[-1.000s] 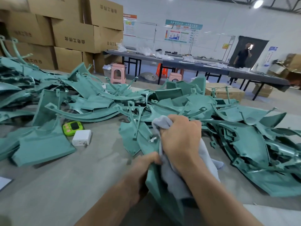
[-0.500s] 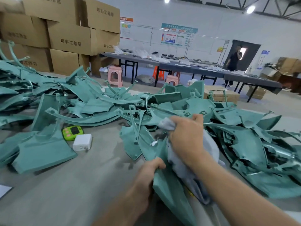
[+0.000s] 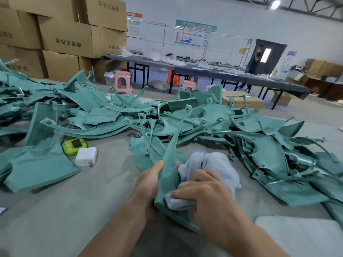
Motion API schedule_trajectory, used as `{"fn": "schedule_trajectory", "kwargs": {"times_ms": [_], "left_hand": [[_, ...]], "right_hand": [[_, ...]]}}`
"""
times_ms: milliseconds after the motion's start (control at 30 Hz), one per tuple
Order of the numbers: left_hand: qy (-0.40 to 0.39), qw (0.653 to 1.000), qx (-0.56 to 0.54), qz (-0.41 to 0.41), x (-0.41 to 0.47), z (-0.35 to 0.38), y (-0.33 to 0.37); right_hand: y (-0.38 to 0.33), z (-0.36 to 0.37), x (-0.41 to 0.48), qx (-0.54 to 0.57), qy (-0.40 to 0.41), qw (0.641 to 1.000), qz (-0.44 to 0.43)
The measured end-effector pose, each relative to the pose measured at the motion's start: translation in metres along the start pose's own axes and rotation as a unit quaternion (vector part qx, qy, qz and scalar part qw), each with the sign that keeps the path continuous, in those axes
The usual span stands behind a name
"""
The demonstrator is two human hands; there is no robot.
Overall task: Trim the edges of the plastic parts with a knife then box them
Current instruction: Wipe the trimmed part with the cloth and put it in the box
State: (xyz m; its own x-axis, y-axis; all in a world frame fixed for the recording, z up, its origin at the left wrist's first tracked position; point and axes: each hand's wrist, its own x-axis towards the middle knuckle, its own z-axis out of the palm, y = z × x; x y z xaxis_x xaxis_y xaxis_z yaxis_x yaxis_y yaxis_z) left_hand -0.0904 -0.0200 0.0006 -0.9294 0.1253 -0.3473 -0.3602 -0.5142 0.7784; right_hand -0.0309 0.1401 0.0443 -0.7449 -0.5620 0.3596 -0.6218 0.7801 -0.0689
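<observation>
Left hand (image 3: 148, 184) clamps the teal plastic part (image 3: 168, 164), judged light and flexible, near its broad base; right hand (image 3: 207, 197) pinches a cloth (image 3: 217, 164) against it with curled fingers.

Place: you're standing in a factory workshop, a packing hall.
Your table (image 3: 74, 210): heaped with green plastic parts (image 3: 185, 123) (all one colour).
To your left: stacked cardboard boxes (image 3: 65, 38), printed labels.
Ahead of you: long work tables (image 3: 204, 69), pink stools (image 3: 123, 80), wall charts (image 3: 195, 34).
Overhead: bare roof beams (image 3: 306, 10), a lamp (image 3: 275, 4).
</observation>
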Motion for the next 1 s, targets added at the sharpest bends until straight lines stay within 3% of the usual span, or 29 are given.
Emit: {"fn": "schedule_trajectory", "kwargs": {"times_ms": [67, 133, 200, 267, 300, 367, 433, 500, 533, 600, 633, 667, 700, 833, 1000], "left_hand": [[0.026, 1.000, 0.012, 0.000, 0.000, 0.003, -0.005], [0.044, 0.999, 0.003, 0.017, -0.004, -0.002, 0.003], [0.068, 0.997, -0.020, 0.030, -0.001, -0.011, 0.012], [0.071, 0.997, -0.001, 0.034, -0.005, -0.011, 0.016], [0.074, 0.996, 0.021, 0.036, -0.006, -0.009, 0.015], [0.070, 0.995, 0.058, 0.048, -0.008, -0.003, 0.009], [0.077, 0.991, 0.080, 0.068, -0.009, 0.003, 0.003], [0.096, 0.986, 0.098, 0.090, -0.010, 0.006, 0.002], [0.108, 0.982, 0.112, 0.107, -0.009, 0.005, 0.002], [0.121, 0.968, 0.157, 0.156, -0.007, 0.002, 0.002], [0.126, 0.956, 0.185, 0.188, -0.007, 0.001, 0.001], [0.124, 0.945, 0.209, 0.220, -0.008, 0.001, 0.000], [0.117, 0.935, 0.230, 0.244, -0.009, 0.001, -0.002], [0.041, 0.938, 0.219, 0.267, -0.017, 0.005, -0.009], [-0.137, 0.916, 0.293, 0.236, -0.038, 0.027, -0.013]], "right_hand": [[0.014, -0.012, -0.011, -0.042, -0.016, 0.999, 0.024], [0.034, -0.026, -0.016, -0.095, -0.019, 0.990, 0.103], [0.054, -0.040, -0.016, -0.183, -0.064, 0.954, 0.229], [0.067, -0.050, -0.020, -0.247, -0.079, 0.921, 0.290], [0.066, -0.050, -0.022, -0.224, -0.063, 0.927, 0.293], [0.050, -0.044, -0.024, -0.061, 0.045, 0.957, 0.278], [0.026, -0.032, -0.021, 0.149, 0.129, 0.935, 0.294], [0.010, -0.019, -0.018, 0.348, 0.161, 0.858, 0.342], [0.007, -0.016, -0.016, 0.463, 0.157, 0.783, 0.384], [0.004, -0.014, -0.014, 0.676, 0.101, 0.598, 0.418], [0.002, -0.015, -0.016, 0.738, 0.073, 0.530, 0.411], [0.003, -0.013, -0.018, 0.768, 0.053, 0.496, 0.402], [0.003, -0.009, -0.021, 0.781, 0.040, 0.484, 0.391], [0.007, 0.003, -0.040, 0.748, 0.041, 0.519, 0.412], [0.005, -0.007, -0.078, 0.713, 0.117, 0.539, 0.433]]}}
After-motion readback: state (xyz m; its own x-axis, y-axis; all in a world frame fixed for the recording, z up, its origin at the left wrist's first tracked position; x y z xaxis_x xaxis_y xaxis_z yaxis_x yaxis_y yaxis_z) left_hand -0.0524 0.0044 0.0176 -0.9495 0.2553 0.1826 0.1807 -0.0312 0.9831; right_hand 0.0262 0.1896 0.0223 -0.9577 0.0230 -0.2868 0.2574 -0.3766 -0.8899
